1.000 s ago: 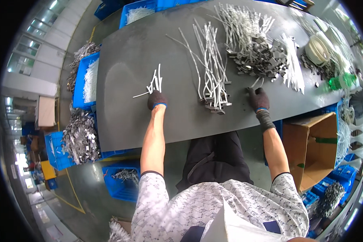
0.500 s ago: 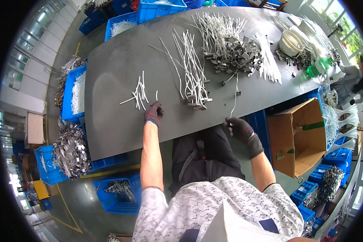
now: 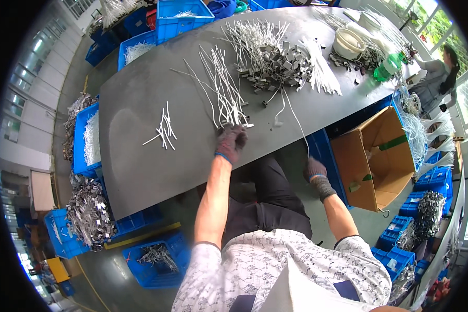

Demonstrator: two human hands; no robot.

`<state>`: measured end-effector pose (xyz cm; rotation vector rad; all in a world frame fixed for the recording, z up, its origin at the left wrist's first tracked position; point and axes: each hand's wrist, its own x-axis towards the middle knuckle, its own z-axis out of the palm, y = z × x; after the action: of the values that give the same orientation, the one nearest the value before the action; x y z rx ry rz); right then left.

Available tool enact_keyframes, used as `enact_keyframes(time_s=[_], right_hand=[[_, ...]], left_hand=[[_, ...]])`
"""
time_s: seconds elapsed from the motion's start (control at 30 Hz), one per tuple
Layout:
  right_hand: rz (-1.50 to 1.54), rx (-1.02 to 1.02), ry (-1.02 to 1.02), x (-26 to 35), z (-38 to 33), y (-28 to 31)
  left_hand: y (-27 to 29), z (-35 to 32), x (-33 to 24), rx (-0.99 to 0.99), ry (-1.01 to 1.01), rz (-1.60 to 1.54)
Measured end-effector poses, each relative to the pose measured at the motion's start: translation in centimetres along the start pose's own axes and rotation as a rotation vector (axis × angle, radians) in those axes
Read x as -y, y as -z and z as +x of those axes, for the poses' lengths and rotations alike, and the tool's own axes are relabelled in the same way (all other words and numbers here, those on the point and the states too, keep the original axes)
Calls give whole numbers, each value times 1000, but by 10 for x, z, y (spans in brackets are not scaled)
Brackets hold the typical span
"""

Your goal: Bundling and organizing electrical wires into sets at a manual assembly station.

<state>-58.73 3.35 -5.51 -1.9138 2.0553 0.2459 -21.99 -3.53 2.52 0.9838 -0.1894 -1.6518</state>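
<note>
Strand (image 3: 300,125) runs out from the near side of the pile (image 3: 282,67), its long axis pointing nearward and slightly right. It lies almost straight, probably because the right hand (image 3: 315,169), apparently closed around its near end, holds it taut. Left of the pile, the left hand (image 3: 231,141) is at the near end of the bundle (image 3: 224,99), perhaps steadying it; whether it grips, I cannot tell.

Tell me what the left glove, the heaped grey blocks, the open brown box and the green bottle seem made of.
Left glove: probably knitted fabric; matt, with a snug cuff.
Grey blocks: metal or hard plastic; bright glints leave it open.
Brown box: cardboard, it seems; matt, with stiff flat panels.
Green bottle: likely plastic; glossy, translucent-looking.
</note>
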Motion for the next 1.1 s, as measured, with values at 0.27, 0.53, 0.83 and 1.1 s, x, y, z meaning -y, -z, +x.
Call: enact_keyframes(time_s=[0.27, 0.53, 0.83, 1.1], right_hand=[[239, 123, -69, -121, -130, -132], [340, -28, 159, -40, -155, -46], [35, 112, 329, -57, -122, -55], [160, 38, 379, -40, -140, -58]], left_hand=[[-38, -3, 94, 111, 122, 18], [-86, 6, 93, -87, -115, 141], [-94, -23, -25, -332, -772, -9], [-60, -11, 9, -136, -533, 394]])
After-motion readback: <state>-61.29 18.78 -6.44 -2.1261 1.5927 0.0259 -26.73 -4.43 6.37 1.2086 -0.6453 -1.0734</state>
